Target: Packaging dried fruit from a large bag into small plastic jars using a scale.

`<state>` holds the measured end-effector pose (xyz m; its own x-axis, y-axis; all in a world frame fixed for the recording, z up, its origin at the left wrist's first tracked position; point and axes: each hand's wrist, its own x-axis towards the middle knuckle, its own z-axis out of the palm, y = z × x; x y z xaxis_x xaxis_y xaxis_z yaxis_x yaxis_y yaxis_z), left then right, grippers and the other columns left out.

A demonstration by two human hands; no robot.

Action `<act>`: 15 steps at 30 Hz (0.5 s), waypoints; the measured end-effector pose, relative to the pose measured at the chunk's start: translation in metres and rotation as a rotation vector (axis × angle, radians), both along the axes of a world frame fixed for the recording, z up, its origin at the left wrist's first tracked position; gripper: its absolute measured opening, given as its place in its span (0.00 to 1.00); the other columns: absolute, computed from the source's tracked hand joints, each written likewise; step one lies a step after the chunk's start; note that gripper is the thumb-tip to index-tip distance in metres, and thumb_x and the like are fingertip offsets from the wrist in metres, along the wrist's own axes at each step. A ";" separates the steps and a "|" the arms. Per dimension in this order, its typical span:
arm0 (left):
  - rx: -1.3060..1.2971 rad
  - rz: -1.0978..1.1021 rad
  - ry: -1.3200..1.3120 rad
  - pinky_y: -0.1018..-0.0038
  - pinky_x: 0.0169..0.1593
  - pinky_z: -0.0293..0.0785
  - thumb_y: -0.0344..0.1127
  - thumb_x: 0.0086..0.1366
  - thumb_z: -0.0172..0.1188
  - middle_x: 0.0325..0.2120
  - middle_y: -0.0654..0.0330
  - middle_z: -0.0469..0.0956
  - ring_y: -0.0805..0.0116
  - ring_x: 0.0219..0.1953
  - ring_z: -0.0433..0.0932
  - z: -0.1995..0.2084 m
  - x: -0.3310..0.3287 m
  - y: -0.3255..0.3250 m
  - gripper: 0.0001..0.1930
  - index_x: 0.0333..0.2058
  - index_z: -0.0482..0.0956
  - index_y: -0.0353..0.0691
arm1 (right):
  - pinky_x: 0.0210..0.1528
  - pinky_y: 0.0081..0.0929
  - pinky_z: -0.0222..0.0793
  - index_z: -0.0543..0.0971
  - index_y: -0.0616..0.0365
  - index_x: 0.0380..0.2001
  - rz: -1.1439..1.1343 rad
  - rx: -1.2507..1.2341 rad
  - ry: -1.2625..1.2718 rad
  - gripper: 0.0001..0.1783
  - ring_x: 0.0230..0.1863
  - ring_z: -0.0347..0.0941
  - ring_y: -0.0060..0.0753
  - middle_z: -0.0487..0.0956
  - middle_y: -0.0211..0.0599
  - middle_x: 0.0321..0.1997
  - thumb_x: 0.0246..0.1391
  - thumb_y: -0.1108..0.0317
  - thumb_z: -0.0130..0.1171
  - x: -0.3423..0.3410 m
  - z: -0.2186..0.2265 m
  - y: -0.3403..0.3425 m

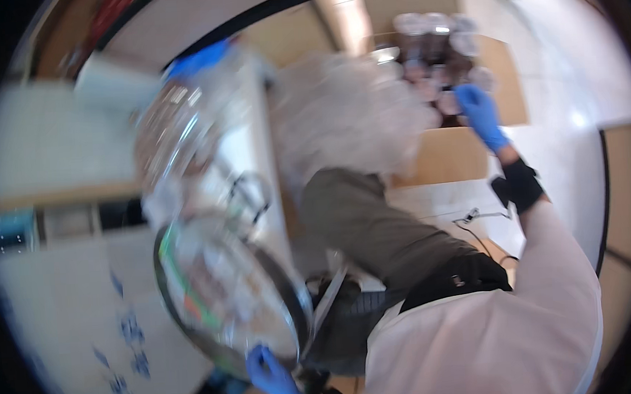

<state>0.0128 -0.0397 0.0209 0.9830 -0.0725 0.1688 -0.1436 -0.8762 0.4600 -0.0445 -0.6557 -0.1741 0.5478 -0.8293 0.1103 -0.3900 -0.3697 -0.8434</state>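
Okay, counting first. Two blue-gloved hands, each with a black band at the wrist. One open cardboard box [452,156] at the upper right, with a cluster of clear round-topped containers [411,24] inside; I make it around eight, but the blur runs some together so don't hold me to that. One big oval vessel [286,280] with a dark rim sits lower left, with clear plastic and bits of green and orange in it. One large heap of cloudy plastic [347,115] fills the middle, right up beside the box, and one shiny clear-wrapped bundle [174,130] is left of that.

Fingers: the right hand [478,111] is over the near right part of the box, fingers close together and pointing at the containers. It's right by the lids, but I can't tell if it's gripping one, touching one or just hanging above. The left hand [272,376] is at the near edge of the oval vessel, fingers partly bent, tips near the rim. Can't tell if they're pinching something or loose.

Labels: there are blue marks [131,338] scattered on the white surface at lower left, too smeared to say whether they're lettering or a pattern. Anything printed on the containers is lost in the blur too.
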 end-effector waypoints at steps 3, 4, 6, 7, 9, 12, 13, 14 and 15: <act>-0.018 -0.028 0.116 0.64 0.50 0.71 0.31 0.62 0.62 0.38 0.48 0.79 0.51 0.42 0.77 0.003 0.014 -0.009 0.09 0.38 0.78 0.31 | 0.31 0.18 0.61 0.79 0.60 0.33 0.106 0.077 -0.182 0.17 0.28 0.65 0.13 0.74 0.23 0.27 0.69 0.58 0.51 -0.010 0.067 0.022; 0.028 -0.022 0.131 0.63 0.52 0.71 0.32 0.62 0.63 0.40 0.47 0.79 0.51 0.44 0.77 0.003 0.013 -0.008 0.11 0.40 0.78 0.32 | 0.27 0.17 0.57 0.78 0.60 0.30 0.142 0.098 -0.216 0.17 0.25 0.61 0.11 0.72 0.21 0.24 0.69 0.59 0.51 0.000 0.080 0.037; 0.020 0.039 0.146 0.62 0.54 0.70 0.35 0.61 0.64 0.42 0.47 0.78 0.49 0.47 0.76 0.000 0.009 -0.004 0.14 0.42 0.79 0.34 | 0.25 0.17 0.54 0.77 0.60 0.27 0.283 0.137 -0.286 0.18 0.23 0.58 0.11 0.69 0.20 0.22 0.68 0.60 0.51 0.029 0.098 0.076; 0.070 -0.014 0.117 0.63 0.54 0.70 0.36 0.61 0.64 0.43 0.48 0.78 0.50 0.47 0.77 0.003 0.010 -0.001 0.15 0.44 0.78 0.34 | 0.23 0.17 0.50 0.75 0.60 0.25 0.352 0.173 -0.339 0.18 0.21 0.55 0.10 0.66 0.19 0.20 0.68 0.61 0.52 0.041 0.113 0.098; 0.092 -0.035 0.083 0.63 0.54 0.70 0.37 0.61 0.64 0.44 0.48 0.78 0.51 0.48 0.77 -0.003 0.007 0.004 0.16 0.45 0.78 0.35 | 0.24 0.19 0.56 0.76 0.62 0.24 0.529 0.115 -0.241 0.16 0.21 0.61 0.13 0.70 0.22 0.20 0.65 0.64 0.56 0.064 0.148 0.144; 0.001 -0.047 0.102 0.61 0.54 0.72 0.41 0.61 0.65 0.46 0.45 0.77 0.46 0.49 0.77 -0.003 0.007 0.005 0.20 0.47 0.78 0.36 | 0.33 0.27 0.66 0.80 0.63 0.27 0.779 -0.243 -0.232 0.11 0.27 0.73 0.27 0.77 0.30 0.23 0.57 0.66 0.62 0.102 0.194 0.204; -0.011 -0.050 0.100 0.61 0.53 0.72 0.42 0.61 0.65 0.46 0.45 0.77 0.46 0.48 0.77 -0.005 0.008 0.005 0.20 0.47 0.78 0.35 | 0.38 0.30 0.68 0.80 0.63 0.32 0.847 -0.306 -0.195 0.10 0.31 0.74 0.32 0.79 0.34 0.27 0.56 0.66 0.63 0.116 0.197 0.213; -0.023 -0.050 0.101 0.61 0.52 0.73 0.42 0.61 0.65 0.46 0.45 0.77 0.46 0.48 0.77 -0.006 0.008 0.006 0.20 0.47 0.78 0.35 | 0.43 0.33 0.69 0.81 0.62 0.38 0.915 -0.367 -0.154 0.12 0.35 0.75 0.38 0.80 0.38 0.32 0.54 0.65 0.64 0.133 0.197 0.223; -0.042 -0.037 0.093 0.61 0.52 0.73 0.42 0.61 0.65 0.46 0.45 0.77 0.46 0.48 0.77 -0.006 0.007 0.008 0.20 0.47 0.78 0.35 | 0.43 0.33 0.69 0.81 0.62 0.38 0.930 -0.387 -0.156 0.12 0.35 0.75 0.38 0.80 0.38 0.32 0.54 0.65 0.64 0.151 0.189 0.236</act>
<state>0.0199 -0.0317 0.0147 0.9914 -0.1036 0.0803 -0.1302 -0.8509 0.5090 0.1061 -0.4194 0.0146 0.9138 0.0254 0.4053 0.2947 -0.7282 -0.6188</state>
